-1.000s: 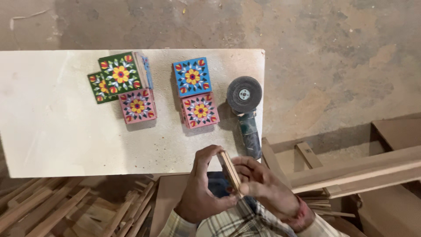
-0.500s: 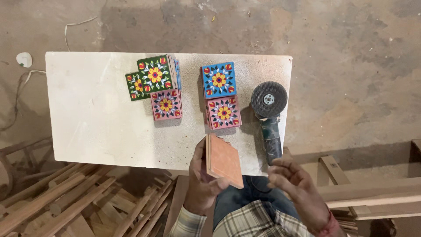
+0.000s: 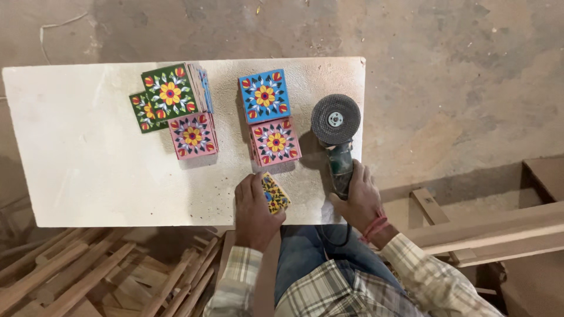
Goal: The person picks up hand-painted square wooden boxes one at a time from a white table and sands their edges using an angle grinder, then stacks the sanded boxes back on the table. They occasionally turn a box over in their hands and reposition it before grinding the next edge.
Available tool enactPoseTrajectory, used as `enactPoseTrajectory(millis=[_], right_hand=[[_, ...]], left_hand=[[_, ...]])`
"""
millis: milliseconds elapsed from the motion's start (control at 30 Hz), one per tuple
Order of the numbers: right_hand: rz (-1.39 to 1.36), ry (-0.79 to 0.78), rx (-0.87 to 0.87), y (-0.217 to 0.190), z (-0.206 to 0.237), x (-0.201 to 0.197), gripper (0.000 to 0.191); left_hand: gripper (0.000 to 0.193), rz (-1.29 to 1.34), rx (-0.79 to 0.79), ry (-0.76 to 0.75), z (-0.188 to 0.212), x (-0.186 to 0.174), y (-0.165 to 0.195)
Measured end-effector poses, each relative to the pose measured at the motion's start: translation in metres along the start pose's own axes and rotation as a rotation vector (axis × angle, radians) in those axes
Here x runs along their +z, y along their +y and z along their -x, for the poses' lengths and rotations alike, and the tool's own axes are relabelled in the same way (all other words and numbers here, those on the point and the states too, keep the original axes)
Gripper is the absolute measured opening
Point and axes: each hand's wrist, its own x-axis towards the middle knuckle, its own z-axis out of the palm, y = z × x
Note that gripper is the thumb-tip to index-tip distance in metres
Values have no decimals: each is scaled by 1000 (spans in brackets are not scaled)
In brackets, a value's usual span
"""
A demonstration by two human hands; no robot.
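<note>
My left hand (image 3: 254, 211) holds a small tile with a yellow flower pattern (image 3: 274, 192) tilted against the near edge of the pale stone slab (image 3: 76, 158). My right hand (image 3: 358, 196) grips the green handle of an angle grinder (image 3: 336, 132), which lies on the slab with its grey disc facing up. Just beyond my left hand sit a pink flower tile stack (image 3: 275, 142) and a blue flower tile stack (image 3: 264, 95).
Further left on the slab are green flower tiles (image 3: 166, 95) and another pink tile stack (image 3: 192, 135). Wooden strips (image 3: 88, 270) lie on the floor at the lower left. Wooden planks and frames (image 3: 487, 229) lie at the right. Bare concrete floor is beyond.
The tile went from between both hands, plain back showing, down to the slab's edge in my left hand, patterned face up. My right hand left it and took the grinder handle.
</note>
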Motion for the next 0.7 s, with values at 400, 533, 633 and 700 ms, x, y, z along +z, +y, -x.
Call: enactPoseTrajectory(millis=[400, 533, 633, 700], right_hand=[[-1233, -636, 516, 15, -66, -46, 69], [-1594, -708, 452, 4, -78, -31, 52], [-1042, -421, 358, -8, -62, -37, 46], [-912, -287, 236, -6, -35, -58, 46]], left_hand=[[96, 10, -204, -145, 4, -24, 18], [92, 285, -223, -82, 11, -33, 35], [68, 758, -462, -162, 8, -26, 38], [53, 799, -391, -228, 3, -19, 33]])
